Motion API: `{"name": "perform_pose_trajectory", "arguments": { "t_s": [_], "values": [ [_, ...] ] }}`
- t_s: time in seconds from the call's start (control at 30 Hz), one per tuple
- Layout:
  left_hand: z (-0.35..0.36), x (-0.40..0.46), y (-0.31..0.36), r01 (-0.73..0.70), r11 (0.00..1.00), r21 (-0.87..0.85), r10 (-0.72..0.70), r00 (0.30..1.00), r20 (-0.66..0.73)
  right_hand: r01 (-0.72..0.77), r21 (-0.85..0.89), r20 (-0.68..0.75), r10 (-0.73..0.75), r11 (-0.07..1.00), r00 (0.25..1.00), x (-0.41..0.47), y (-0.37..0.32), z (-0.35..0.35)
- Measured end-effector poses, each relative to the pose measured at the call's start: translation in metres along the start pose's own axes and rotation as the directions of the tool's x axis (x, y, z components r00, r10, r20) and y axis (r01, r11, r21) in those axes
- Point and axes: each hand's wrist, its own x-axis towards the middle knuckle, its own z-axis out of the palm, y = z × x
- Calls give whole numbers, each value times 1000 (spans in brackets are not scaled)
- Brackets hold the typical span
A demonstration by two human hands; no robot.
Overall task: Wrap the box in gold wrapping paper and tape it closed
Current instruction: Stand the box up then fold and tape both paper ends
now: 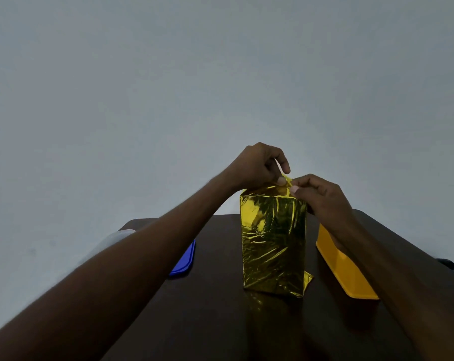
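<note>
**Gold foil at the top fold, both hands pinching**

Gold, crinkled wrapping paper (274, 241) covers the box (272, 204), which stands upright on its narrow end near the middle of the dark brown surface (215, 308). We take the box as our landmark. At its top edge the left hand (257, 165) curls over from the left, thumb and fingers pinching a loose tab of paper; a thin pale strip shows between its fingers, though we cannot tell what it is. The right hand (319, 194) comes in from the right and pinches the same tab, its thumb tip just beside the left thumb. At the foot of the box, on its right, a small flap of foil juts out onto the surface.

To the right of the box lies a yellow container (345, 272), close by but not touching it; our right forearm crosses above it and hides its far end. To the left of the box, well apart, lies a blue lid (186, 261), mostly covered by our left forearm. Further left, past the lid, a pale grey shape (111, 241) shows at the surface's edge, too hidden to identify. Behind the box rises a plain grey wall (168, 87).
</note>
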Motion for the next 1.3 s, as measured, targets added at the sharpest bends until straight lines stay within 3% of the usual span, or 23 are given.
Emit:
{"name": "perform_pose_trajectory", "arguments": {
  "t_s": [0.27,0.47,0.57,0.7,0.9,1.3],
  "values": [
    [9,-7,-2,65,998,-8,-65,997,-43,8,6,-29,-8,1000,1000,1,-2,1],
    [-14,-26,-11,294,956,12,-282,927,-248,-18,24,-56,19,1000,998,0,0,6],
    [-27,-39,-17,385,922,-35,-386,917,-96,-4,9,-72,5,1000,997,-1,-2,7],
    [-32,-49,-17,410,903,-126,-410,912,28,15,-30,-83,-17,999,996,-2,-5,8],
    [-34,-54,-13,365,907,-210,-359,931,71,11,-58,-83,-16,998,996,-3,-5,8],
    [-20,-53,-20,350,856,-381,-370,929,23,-65,-76,-109,57,995,992,5,-1,2]
  ]
}}
